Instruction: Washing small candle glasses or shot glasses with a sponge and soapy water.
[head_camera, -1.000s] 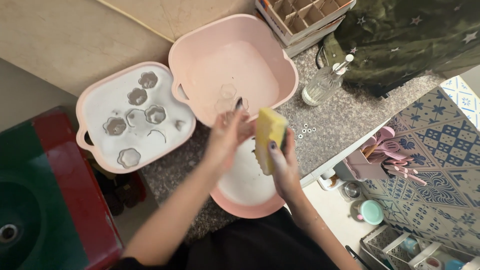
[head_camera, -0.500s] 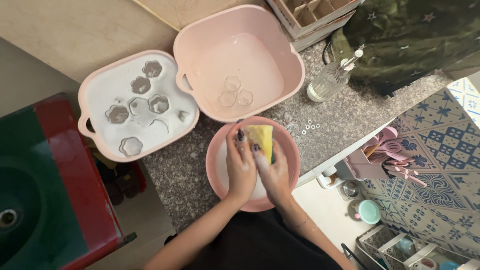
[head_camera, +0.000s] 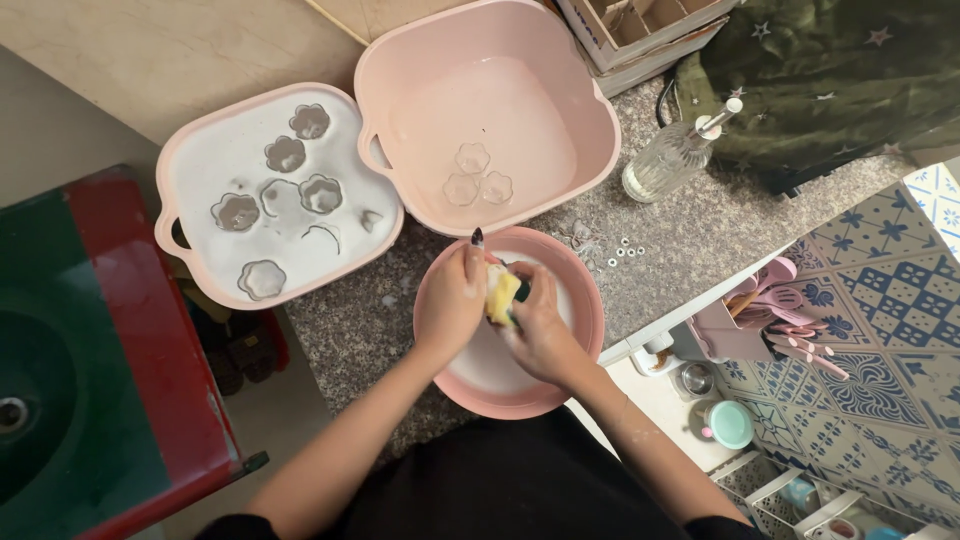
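Two hands meet over a round pink bowl (head_camera: 585, 300) on the speckled bench (head_camera: 690, 235) — right hand (head_camera: 540, 325) gripping a yellow sponge (head_camera: 500, 293), left hand (head_camera: 455, 298) curled closed beside it, touching.

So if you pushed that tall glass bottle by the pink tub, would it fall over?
Probably fairly easily. The glass bottle looks tall and narrow with a slim spout, so a push up high might tip it. It seems clear glass, so likely breakable and perhaps slippery on the speckled counter.

Both forearms reach forward and converge; the left hand (head_camera: 455, 300) and right hand (head_camera: 540, 325) curl closed, fingertips meeting.
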